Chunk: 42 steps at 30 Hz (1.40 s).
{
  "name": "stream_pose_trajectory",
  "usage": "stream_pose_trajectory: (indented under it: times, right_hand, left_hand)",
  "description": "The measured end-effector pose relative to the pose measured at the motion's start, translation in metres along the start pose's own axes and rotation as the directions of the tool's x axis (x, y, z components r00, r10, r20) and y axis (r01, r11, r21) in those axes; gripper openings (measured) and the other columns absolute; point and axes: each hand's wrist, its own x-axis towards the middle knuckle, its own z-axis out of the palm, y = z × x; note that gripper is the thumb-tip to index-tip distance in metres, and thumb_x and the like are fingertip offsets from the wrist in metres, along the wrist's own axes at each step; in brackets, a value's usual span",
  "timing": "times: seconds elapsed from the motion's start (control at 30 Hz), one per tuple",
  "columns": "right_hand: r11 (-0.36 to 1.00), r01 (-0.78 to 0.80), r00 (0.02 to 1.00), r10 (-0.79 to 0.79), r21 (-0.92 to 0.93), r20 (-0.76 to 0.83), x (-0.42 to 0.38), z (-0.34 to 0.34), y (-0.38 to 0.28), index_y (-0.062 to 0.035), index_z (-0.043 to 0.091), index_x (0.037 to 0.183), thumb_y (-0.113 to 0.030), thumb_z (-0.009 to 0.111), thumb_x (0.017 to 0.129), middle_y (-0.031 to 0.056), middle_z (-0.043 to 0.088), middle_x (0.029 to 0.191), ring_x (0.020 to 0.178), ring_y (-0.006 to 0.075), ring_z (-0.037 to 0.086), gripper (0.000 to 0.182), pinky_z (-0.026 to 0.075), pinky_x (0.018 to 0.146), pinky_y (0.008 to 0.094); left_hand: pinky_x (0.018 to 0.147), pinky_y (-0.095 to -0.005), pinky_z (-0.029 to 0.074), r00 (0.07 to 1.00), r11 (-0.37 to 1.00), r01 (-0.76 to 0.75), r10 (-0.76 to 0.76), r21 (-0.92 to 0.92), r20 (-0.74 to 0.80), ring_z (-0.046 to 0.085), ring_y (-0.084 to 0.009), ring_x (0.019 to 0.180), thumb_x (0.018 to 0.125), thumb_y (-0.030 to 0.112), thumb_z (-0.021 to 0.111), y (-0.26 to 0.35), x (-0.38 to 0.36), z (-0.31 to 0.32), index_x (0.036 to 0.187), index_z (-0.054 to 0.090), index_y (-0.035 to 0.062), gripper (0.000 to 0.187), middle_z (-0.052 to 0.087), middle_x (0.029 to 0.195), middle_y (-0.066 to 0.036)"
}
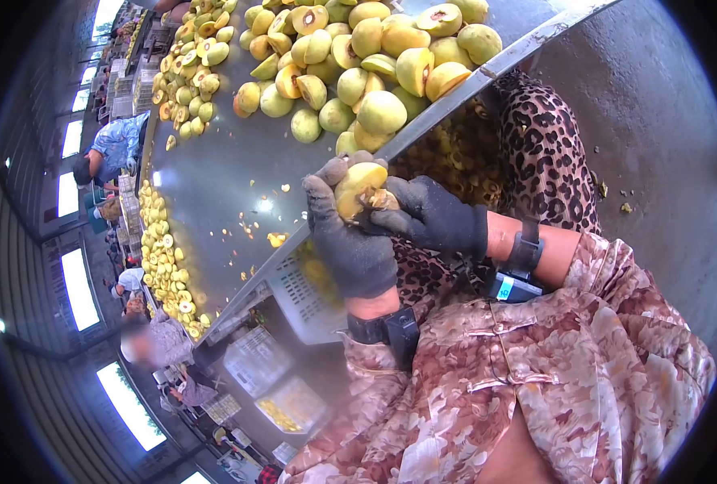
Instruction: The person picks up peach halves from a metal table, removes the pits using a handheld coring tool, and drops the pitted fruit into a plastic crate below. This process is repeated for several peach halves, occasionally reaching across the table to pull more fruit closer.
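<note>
In front of my lap, a yellow peach (360, 182) with torn brown flesh at its pit side rests in my left hand (346, 234). The grey-gloved fingers of that hand are wrapped round it from the left and below. My right hand (435, 214), in a dark glove too, is closed against the peach's brown side. Whatever the right fingers grip is hidden between them and the fruit. Just beyond both hands runs the metal edge of the table (290, 246).
Halved and whole peaches (383, 113) are heaped on the table, with more along its far side (165, 266). Peach scraps (276, 239) dot the metal top. Below the edge are a white crate (306, 302) and dark waste (455, 157). Other people (120, 145) work across the table.
</note>
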Motion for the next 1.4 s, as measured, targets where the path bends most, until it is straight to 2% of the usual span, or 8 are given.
stream_pose_trajectory:
  times: [0.33, 0.53, 0.83, 1.03, 1.1, 1.17, 1.3, 1.4]
  right_hand:
    - [0.758, -0.49, 0.852, 0.31, 0.432, 0.422, -0.022, -0.01, 0.0, -0.0005, 0.067, 0.121, -0.024, 0.063, 0.101, 0.0022, 0.069, 0.102, 0.092, 0.0109, 0.06, 0.031, 0.051, 0.083, 0.03]
    - [0.797, -0.336, 0.917, 0.155, 0.502, 0.369, -0.026, -0.002, -0.019, -0.0034, 0.067, 0.124, -0.025, 0.062, 0.102, 0.001, 0.064, 0.101, 0.086, 0.0054, 0.054, 0.031, 0.047, 0.073, 0.0234]
    - [0.628, -0.594, 0.745, 0.193, 0.503, 0.639, -0.033, -0.011, -0.033, -0.008, 0.058, 0.08, -0.024, 0.062, 0.103, -0.0066, 0.048, 0.067, 0.058, 0.005, 0.043, 0.028, 0.034, 0.052, 0.0239]
    - [0.284, -0.639, 0.756, 0.401, 0.715, 0.517, -0.011, -0.022, -0.021, -0.0099, 0.05, 0.076, -0.033, 0.049, 0.109, -0.0041, 0.045, 0.062, 0.048, 0.0065, 0.041, 0.041, 0.034, 0.043, 0.024]
    - [0.511, -0.565, 0.825, 0.367, 0.647, 0.43, -0.007, -0.017, -0.009, -0.0108, 0.05, 0.074, -0.039, 0.051, 0.108, -0.004, 0.043, 0.059, 0.045, 0.0074, 0.04, 0.044, 0.032, 0.041, 0.0242]
    - [0.416, -0.626, 0.775, 0.424, 0.66, 0.469, -0.006, -0.018, -0.004, -0.0109, 0.051, 0.074, -0.04, 0.052, 0.107, -0.0036, 0.043, 0.058, 0.044, 0.0074, 0.04, 0.045, 0.032, 0.04, 0.0242]
    - [0.473, -0.618, 0.776, 0.498, 0.629, 0.388, -0.003, -0.023, -0.013, -0.0114, 0.052, 0.073, -0.042, 0.054, 0.106, -0.0033, 0.044, 0.057, 0.044, 0.0077, 0.043, 0.045, 0.034, 0.04, 0.0229]
    - [0.586, -0.588, 0.803, 0.506, 0.557, 0.315, -0.005, -0.02, -0.012, -0.0084, 0.059, 0.08, -0.036, 0.056, 0.105, -0.0006, 0.053, 0.065, 0.051, 0.0076, 0.048, 0.038, 0.039, 0.044, 0.0238]
  left_hand:
    - [0.078, -0.037, 0.058, 0.999, 0.969, 0.007, 0.004, 0.248, -0.043, 0.071, -0.0264, 0.083, 0.108, 0.045, 0.052, 0.005, -0.014, 0.008, 0.093, 0.067, 0.0008, 0.049, 0.072, 0.091, -0.016]
    - [0.084, -0.0379, 0.055, 0.829, 0.412, -0.533, 0.429, 0.739, 0.359, 0.069, -0.0245, 0.088, 0.11, 0.04, 0.048, 0.016, -0.025, 0.021, 0.088, 0.067, 0.0003, 0.05, 0.073, 0.09, -0.014]
    - [0.081, -0.0387, 0.057, 0.999, 0.976, -0.027, 0.033, 0.214, -0.027, 0.069, -0.0249, 0.087, 0.109, 0.049, 0.047, 0.054, -0.023, -0.127, 0.095, 0.065, 0.0015, 0.053, 0.071, 0.092, -0.016]
    - [0.104, -0.0395, 0.05, 0.8, -0.194, -0.429, 0.371, 0.882, 0.471, 0.063, -0.0322, 0.119, 0.103, 0.023, 0.057, 0.082, 0.066, -0.176, 0.124, 0.068, -0.0001, 0.033, 0.066, 0.132, -0.019]
    - [0.114, -0.0411, 0.042, 0.913, 0.109, -0.336, 0.28, 0.936, 0.295, 0.059, -0.035, 0.128, 0.098, 0.022, 0.065, 0.061, 0.093, -0.112, 0.127, 0.066, 0.0012, 0.036, 0.059, 0.142, -0.021]
    - [0.11, -0.0412, 0.046, 0.662, -0.273, -0.659, 0.234, 0.701, 0.712, 0.059, -0.0335, 0.128, 0.094, 0.021, 0.07, 0.025, 0.149, -0.117, 0.131, 0.064, 0.0009, 0.043, 0.059, 0.141, -0.02]
    - [0.098, -0.0411, 0.054, 0.737, -0.064, -0.661, 0.133, 0.748, 0.663, 0.065, -0.0315, 0.117, 0.092, 0.023, 0.074, -0.005, 0.183, -0.112, 0.131, 0.063, 0.0009, 0.046, 0.062, 0.135, -0.017]
    - [0.1, -0.0382, 0.054, 0.984, 0.457, -0.053, -0.129, 0.888, 0.125, 0.067, -0.0289, 0.115, 0.092, 0.01, 0.069, 0.051, 0.141, -0.063, 0.129, 0.064, -0.0015, 0.039, 0.067, 0.125, -0.016]
